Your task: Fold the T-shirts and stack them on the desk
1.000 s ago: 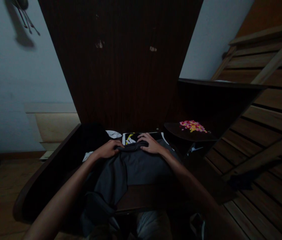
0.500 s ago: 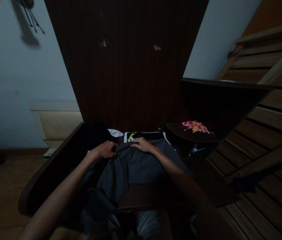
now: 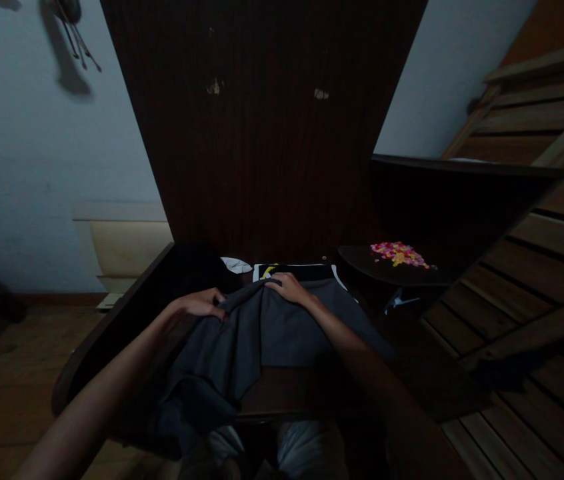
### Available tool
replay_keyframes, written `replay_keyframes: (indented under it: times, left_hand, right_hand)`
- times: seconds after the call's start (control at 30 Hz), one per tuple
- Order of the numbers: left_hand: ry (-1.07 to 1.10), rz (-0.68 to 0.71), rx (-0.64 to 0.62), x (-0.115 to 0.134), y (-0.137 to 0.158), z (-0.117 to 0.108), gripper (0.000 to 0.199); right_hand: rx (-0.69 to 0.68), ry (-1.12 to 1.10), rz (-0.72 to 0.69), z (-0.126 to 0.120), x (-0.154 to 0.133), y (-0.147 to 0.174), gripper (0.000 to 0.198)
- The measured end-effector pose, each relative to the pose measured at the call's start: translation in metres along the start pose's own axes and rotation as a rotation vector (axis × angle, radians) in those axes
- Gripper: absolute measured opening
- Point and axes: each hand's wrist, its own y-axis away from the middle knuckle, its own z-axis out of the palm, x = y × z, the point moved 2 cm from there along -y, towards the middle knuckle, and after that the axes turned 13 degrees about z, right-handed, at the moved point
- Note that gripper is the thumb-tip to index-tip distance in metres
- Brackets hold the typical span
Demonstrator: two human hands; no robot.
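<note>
A dark grey cloth garment (image 3: 292,333) lies across the dark wooden desk, its left part bunched in folds and draped over the front edge. My left hand (image 3: 201,303) grips the garment's far edge at the left, fingers closed on the fabric. Further right along that edge, my right hand (image 3: 288,287) pinches the cloth too. Between the hands the edge is drawn into a raised fold. Just beyond it lies a flat black item with a white border and a yellow mark (image 3: 309,271), partly covered by the garment.
A white crumpled item (image 3: 236,265) sits at the back of the desk (image 3: 282,393). Small pink and yellow pieces (image 3: 399,254) are heaped on a rounded shelf (image 3: 362,262) to the right. A raised side panel (image 3: 112,323) bounds the left; wooden slats (image 3: 557,247) stand at far right.
My left hand has moved left and slightly nearer, pulling the garment's edge along and widening the gap between the hands. My right hand stays nearly in place. The view has shifted slightly.
</note>
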Motion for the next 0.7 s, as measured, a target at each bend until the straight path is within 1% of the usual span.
replay_keyframes:
  times: [0.07,0.1,0.17,0.2,0.23,0.3,0.37,0.4,0.47,0.5,0.53,0.57,0.63,0.7]
  left_hand:
    - [-0.050,-0.042,0.005,-0.003,0.000,-0.010,0.020]
    - [-0.107,-0.061,0.031,-0.004,0.000,-0.017,0.018]
    - [-0.267,-0.082,0.135,-0.004,0.000,-0.035,0.016]
    - [-0.329,-0.086,0.164,-0.003,0.000,-0.042,0.015]
    - [-0.364,-0.093,0.161,-0.002,-0.001,-0.046,0.015]
    - [-0.387,-0.138,0.069,-0.002,-0.003,-0.047,0.014]
    - [-0.415,-0.232,-0.048,-0.004,-0.004,-0.042,0.013]
    - [-0.436,-0.281,-0.091,-0.006,-0.003,-0.040,0.017]
    - [-0.469,-0.342,-0.134,-0.009,-0.001,-0.037,0.024]
    - [-0.474,-0.346,-0.126,-0.010,0.002,-0.038,0.025]
    - [-0.469,-0.332,-0.094,-0.012,0.005,-0.041,0.025]
    - [-0.456,-0.309,-0.031,-0.012,0.009,-0.046,0.025]
    - [-0.382,-0.252,0.170,-0.014,0.018,-0.058,0.026]
    - [-0.220,-0.204,0.355,-0.016,0.028,-0.069,0.027]
  right_hand:
    - [0.001,0.010,0.000,0.001,0.000,0.000,0.023]
    - [0.004,0.013,0.000,0.001,0.000,0.000,0.023]
    - [0.018,0.004,0.001,0.002,0.000,-0.001,0.021]
    - [0.030,-0.005,0.003,0.001,0.000,-0.001,0.020]
    - [0.042,-0.013,0.007,0.001,0.000,-0.002,0.019]
    - [0.056,-0.016,0.019,0.001,0.002,-0.004,0.017]
    - [0.061,-0.009,0.030,0.001,0.005,-0.006,0.016]
    - [0.065,-0.006,0.035,0.002,0.006,-0.006,0.016]
    - [0.075,-0.001,0.046,0.003,0.010,-0.007,0.017]
    - [0.080,0.004,0.052,0.004,0.011,-0.007,0.018]
    - [0.083,0.009,0.060,0.005,0.013,-0.007,0.018]
    - [0.083,0.014,0.067,0.006,0.014,-0.007,0.019]
    - [0.084,0.022,0.081,0.008,0.015,-0.007,0.021]
    - [0.089,0.031,0.101,0.010,0.017,-0.006,0.022]
